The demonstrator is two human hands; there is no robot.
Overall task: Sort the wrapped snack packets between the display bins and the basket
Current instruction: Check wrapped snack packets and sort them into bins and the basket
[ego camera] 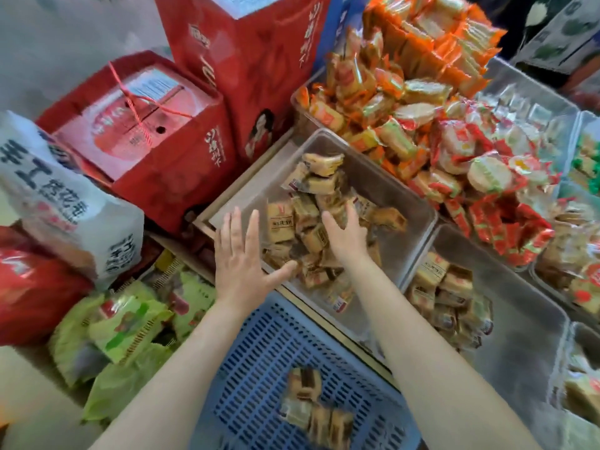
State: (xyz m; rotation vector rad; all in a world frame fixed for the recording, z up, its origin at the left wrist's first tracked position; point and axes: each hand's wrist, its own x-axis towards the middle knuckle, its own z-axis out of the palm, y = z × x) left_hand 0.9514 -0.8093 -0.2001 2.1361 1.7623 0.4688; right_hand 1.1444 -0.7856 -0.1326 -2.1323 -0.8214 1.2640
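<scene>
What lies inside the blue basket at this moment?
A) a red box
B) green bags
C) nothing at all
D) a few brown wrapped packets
D: a few brown wrapped packets lie on the slotted floor of the blue basket; the green bags sit outside it, to its left.

Head-worn wide-angle view, looking steeply down, close over bins [383, 177]

Glossy plastic-wrapped snack packets [305, 222], clear plastic bin [383, 190], perforated blue plastic basket [259, 368]
</scene>
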